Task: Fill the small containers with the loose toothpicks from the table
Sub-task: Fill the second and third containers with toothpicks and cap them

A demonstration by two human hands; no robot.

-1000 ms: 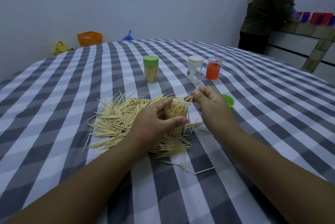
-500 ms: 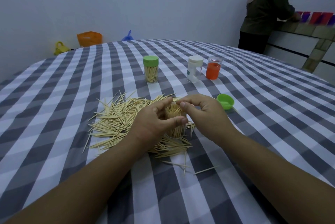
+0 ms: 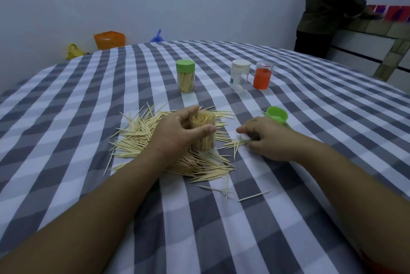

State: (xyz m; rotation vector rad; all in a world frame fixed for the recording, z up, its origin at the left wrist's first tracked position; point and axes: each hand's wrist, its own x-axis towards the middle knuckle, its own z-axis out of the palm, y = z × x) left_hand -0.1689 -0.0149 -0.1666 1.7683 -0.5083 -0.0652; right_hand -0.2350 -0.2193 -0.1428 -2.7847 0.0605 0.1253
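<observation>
Your left hand (image 3: 177,133) is wrapped around an open clear container (image 3: 203,131), already packed nearly full of toothpicks, standing upright in the middle of the loose pile (image 3: 155,138). Your right hand (image 3: 266,138) is down on the cloth just right of it, fingers curled over a few stray toothpicks (image 3: 236,143); whether it has them pinched yet cannot be told through the blur.

Gather those strays so they lie parallel before you lift, then feed them in points down while the left hand keeps the container steady and upright. It looks tight, so slide them into a gap at the edge, not across the top. The green lid (image 3: 276,115) waits just beyond your right hand.

The worktop (image 3: 66,118) wears a grey and white checked cloth. At the far side stand a capped green-lidded container (image 3: 185,76) of toothpicks, a white-lidded one (image 3: 240,76) and an orange one (image 3: 263,76). Beyond, orange, yellow and blue bags sit by a plain wall, and another person (image 3: 330,7) stands at a counter on the far right.
</observation>
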